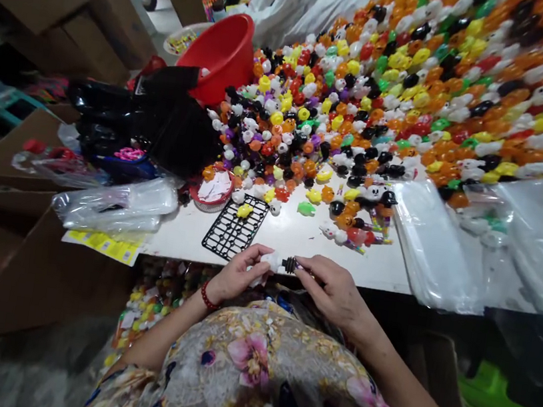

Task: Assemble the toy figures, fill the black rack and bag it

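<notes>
At the table's near edge my left hand (pixel 237 274) is closed around a small white plastic figure (pixel 271 260). My right hand (pixel 333 289) pinches a black ribbed piece (pixel 289 264), whose other end meets the white figure. The fingers partly cover both parts, so how far they fit together is hidden. Just beyond my left hand lies a black plastic grid (pixel 217 231) with a yellow figure (pixel 245 211) on it. Several colourful stick toys (pixel 348 236) with figure heads lie past my right hand, and a green figure (pixel 306 208) sits between.
A large heap of small plastic figures (pixel 394 79) covers the table's back and right. Clear plastic bags (pixel 433 240) lie at right, more bags (pixel 117 202) at left. A red basin (pixel 224 55), a small red basket (pixel 208 205) of paper slips and cardboard boxes (pixel 1 260) stand leftward.
</notes>
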The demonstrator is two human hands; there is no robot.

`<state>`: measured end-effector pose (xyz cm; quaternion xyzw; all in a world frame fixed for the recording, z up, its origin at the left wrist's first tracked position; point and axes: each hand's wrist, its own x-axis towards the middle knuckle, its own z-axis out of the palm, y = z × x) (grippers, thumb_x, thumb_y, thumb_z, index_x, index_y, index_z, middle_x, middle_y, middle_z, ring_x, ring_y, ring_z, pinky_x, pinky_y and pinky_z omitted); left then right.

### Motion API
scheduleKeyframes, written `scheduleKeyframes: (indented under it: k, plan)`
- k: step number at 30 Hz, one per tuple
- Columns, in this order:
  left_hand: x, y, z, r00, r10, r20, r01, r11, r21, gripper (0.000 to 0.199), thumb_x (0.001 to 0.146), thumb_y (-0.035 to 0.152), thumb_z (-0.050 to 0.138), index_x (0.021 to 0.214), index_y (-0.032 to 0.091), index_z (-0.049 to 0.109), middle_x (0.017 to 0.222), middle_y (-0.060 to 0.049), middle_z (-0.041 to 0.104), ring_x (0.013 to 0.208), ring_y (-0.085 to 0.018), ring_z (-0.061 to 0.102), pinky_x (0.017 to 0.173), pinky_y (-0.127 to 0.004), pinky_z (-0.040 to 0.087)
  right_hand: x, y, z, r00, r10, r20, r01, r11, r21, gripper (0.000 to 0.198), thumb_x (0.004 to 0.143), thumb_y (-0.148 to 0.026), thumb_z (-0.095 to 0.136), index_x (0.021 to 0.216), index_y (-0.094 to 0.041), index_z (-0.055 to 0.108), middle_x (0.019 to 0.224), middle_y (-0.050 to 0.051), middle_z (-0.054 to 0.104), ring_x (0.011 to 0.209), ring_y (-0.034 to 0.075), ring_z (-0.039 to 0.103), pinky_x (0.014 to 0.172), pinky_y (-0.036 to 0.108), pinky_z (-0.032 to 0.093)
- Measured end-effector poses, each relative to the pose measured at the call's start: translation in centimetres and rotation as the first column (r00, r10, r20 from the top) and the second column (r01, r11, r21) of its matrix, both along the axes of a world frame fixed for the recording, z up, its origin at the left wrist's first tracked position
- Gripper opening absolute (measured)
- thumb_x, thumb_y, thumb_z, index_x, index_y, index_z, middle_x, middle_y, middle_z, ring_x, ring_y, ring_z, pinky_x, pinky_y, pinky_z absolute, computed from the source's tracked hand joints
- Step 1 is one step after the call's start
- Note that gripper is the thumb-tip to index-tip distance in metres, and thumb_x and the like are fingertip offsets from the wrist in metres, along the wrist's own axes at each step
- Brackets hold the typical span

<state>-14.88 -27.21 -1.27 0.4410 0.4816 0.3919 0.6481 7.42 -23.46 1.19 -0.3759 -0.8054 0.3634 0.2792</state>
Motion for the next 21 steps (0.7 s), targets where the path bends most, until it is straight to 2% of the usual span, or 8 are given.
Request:
scheduleKeyframes:
  k: [4,8,13,16,18,21]
  plan:
    - [0.0,0.3,0.2,0.999,-0.037,-0.013,0.037,0.999,-0.024,0.052,0.078,0.059,0.068,0.106,0.016,0.058,0.069,0.002,0.062,0.057,-0.009,0.053,0.054,-0.021,0.039,-0.1,0.3,0.1,0.999,0.03,-0.024,-0.032,0.997,-0.072,0.026,0.097,-0.032,0.05,0.103,-0.019,0.072,0.08,0.006,0.07,0.074,0.017,0.065,0.069,0.028,0.05]
    - [0.6,0.5,0.1,0.996,-0.058,0.068,0.065,0.993,-0.102,0.056,0.074,0.062,0.07,0.102,0.015,0.058,0.07,0.002,0.062,0.054,-0.007,0.053,0.052,-0.02,0.039,-1.1,0.1,-0.8,0.996,0.018,-0.084,-0.031,0.987,-0.155,0.028,0.096,-0.036,0.051,0.102,-0.02,0.074,0.08,0.005,0.071,0.074,0.016,0.065,0.069,0.027,0.05]
    - [1.9,0.8,-0.5,0.995,-0.012,0.102,0.028,0.987,-0.157,0.054,0.072,0.064,0.071,0.09,0.015,0.057,0.064,0.003,0.06,0.048,-0.006,0.051,0.047,-0.019,0.036,-2.0,0.2,-2.2,0.994,-0.041,-0.1,0.012,0.96,-0.28,0.036,0.095,-0.046,0.05,0.099,-0.021,0.075,0.079,0.005,0.071,0.073,0.018,0.065,0.07,0.029,0.052]
    - [2.5,1.4,-1.1,0.988,0.015,0.156,0.014,0.983,-0.183,0.058,0.07,0.068,0.069,0.092,0.016,0.057,0.063,0.003,0.06,0.046,-0.006,0.051,0.044,-0.019,0.034,-1.1,1.1,-2.6,0.988,-0.111,-0.104,0.067,0.932,-0.357,0.043,0.093,-0.054,0.049,0.097,-0.021,0.076,0.085,0.006,0.072,0.079,0.019,0.066,0.074,0.031,0.054]
    - [2.3,1.7,-1.4,0.986,0.078,0.15,-0.052,0.984,-0.171,0.06,0.071,0.067,0.068,0.099,0.016,0.057,0.065,0.004,0.061,0.048,-0.007,0.053,0.046,-0.019,0.036,0.1,2.1,-2.9,0.972,-0.222,-0.076,0.186,0.925,-0.33,0.045,0.094,-0.056,0.046,0.1,-0.022,0.075,0.09,0.006,0.072,0.084,0.02,0.066,0.078,0.032,0.055]
    - [1.0,2.0,-1.7,0.956,0.268,0.117,-0.245,0.953,-0.175,0.055,0.07,0.06,0.074,0.1,0.016,0.06,0.068,0.004,0.061,0.053,-0.007,0.054,0.049,-0.019,0.04,2.3,3.7,-3.5,0.922,-0.386,-0.014,0.38,0.914,-0.144,0.043,0.096,-0.052,0.043,0.107,-0.023,0.072,0.095,0.007,0.071,0.089,0.022,0.065,0.085,0.036,0.054]
